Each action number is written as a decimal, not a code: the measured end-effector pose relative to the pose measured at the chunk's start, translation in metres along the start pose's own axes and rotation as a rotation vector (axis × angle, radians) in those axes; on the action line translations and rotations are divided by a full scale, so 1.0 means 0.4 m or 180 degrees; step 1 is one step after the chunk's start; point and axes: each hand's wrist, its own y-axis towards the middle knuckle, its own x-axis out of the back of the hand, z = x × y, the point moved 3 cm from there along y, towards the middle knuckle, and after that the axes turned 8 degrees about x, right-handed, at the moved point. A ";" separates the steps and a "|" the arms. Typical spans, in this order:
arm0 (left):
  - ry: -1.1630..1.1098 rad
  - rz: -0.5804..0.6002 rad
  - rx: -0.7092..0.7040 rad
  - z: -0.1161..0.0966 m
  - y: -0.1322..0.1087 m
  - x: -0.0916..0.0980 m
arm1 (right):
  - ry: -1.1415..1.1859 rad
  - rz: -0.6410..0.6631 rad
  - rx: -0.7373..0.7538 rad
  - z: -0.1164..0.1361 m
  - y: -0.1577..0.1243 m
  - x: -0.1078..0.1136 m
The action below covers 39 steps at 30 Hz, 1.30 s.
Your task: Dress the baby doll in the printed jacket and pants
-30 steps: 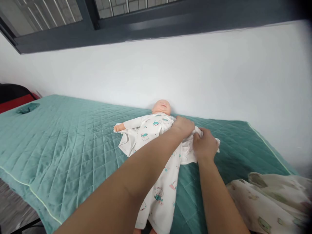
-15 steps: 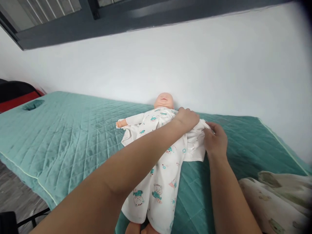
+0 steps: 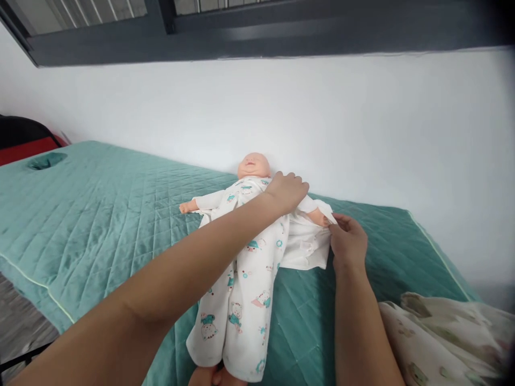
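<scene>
A baby doll [image 3: 254, 164] lies on its back, wearing a white baby shirt [image 3: 309, 252] and white trousers [image 3: 245, 300] printed with small animals. My left hand [image 3: 288, 192] reaches across its chest, with fingers curled over the shirt at the shoulder on the right of the view; the fingertips are partly hidden. At the sleeve end, my right hand [image 3: 349, 240] pinches the white cuff between thumb and fingers. The doll's small hand [image 3: 318, 216] shows at that cuff. Its other arm [image 3: 209, 201] is sleeved and stretched out to the left.
A green quilted cover [image 3: 112, 214] lies over the bed, with a round hole [image 3: 47, 161] at its far left. At the lower right is a crumpled patterned cloth [image 3: 446, 338]. Behind the bed rises a white wall [image 3: 341, 123] below a dark window frame [image 3: 281, 32].
The doll's small hand now shows at the sleeve end, where only cloth showed before. Both my hands remain at that sleeve. The view has shifted slightly.
</scene>
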 end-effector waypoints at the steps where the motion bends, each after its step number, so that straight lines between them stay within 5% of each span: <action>1: 0.0006 -0.0009 0.0018 0.006 -0.008 0.003 | 0.0031 -0.0030 -0.0028 0.004 -0.001 0.000; 10: -0.0303 0.0204 -0.0043 -0.037 -0.008 -0.024 | 0.1047 -0.0868 -0.0435 0.022 0.008 0.031; 14: -0.0543 0.0523 0.0051 -0.063 -0.014 -0.032 | 0.0568 -0.1085 0.0515 0.074 -0.018 0.025; 18: -0.1354 -0.0085 0.0161 0.008 -0.117 -0.016 | 0.0336 -0.0178 0.1117 0.154 -0.104 -0.055; 21: -0.2223 -0.0884 0.1047 0.137 -0.219 -0.044 | 0.0364 0.0926 0.0898 0.198 -0.189 -0.132; 26: -0.3489 -0.0939 0.1347 0.241 -0.296 -0.141 | -0.0111 0.2192 0.1333 0.237 -0.292 -0.205; 39: -0.4373 -0.0598 0.1610 0.263 -0.278 -0.195 | -0.0885 0.2465 0.1590 0.240 -0.304 -0.208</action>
